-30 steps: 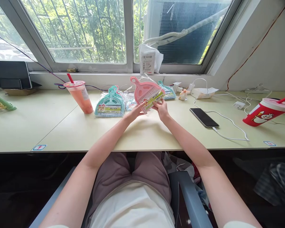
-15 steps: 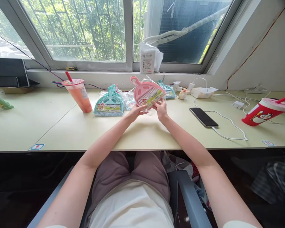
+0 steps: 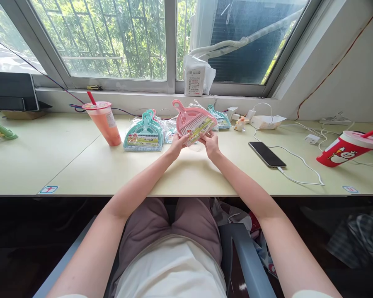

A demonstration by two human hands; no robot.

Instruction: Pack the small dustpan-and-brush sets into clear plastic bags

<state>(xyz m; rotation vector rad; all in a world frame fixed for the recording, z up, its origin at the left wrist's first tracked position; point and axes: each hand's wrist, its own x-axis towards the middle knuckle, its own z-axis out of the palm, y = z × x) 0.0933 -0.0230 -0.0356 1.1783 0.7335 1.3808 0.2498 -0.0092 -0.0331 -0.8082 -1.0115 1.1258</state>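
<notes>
Both hands hold up a pink mini dustpan set (image 3: 191, 119) in a clear plastic wrapper, tilted with its handle pointing up and left above the pale desk (image 3: 186, 174). My left hand (image 3: 177, 145) grips its lower left edge. My right hand (image 3: 210, 142) grips the lower right edge by the yellow-green label. Just left of it a stack of teal dustpan sets (image 3: 144, 133) lies flat on the desk. Another teal set (image 3: 219, 118) lies behind the pink one to the right.
A pink drink cup with a red straw (image 3: 104, 123) stands at the left. A phone (image 3: 266, 154) on a white cable lies at the right, beyond it a red cup (image 3: 348, 148). A white packet (image 3: 195, 78) sits on the windowsill. A black monitor (image 3: 10, 92) stands far left.
The pink dustpan set has stayed between both hands with only a slight shift. My fingers have moved a little along its lower edge.
</notes>
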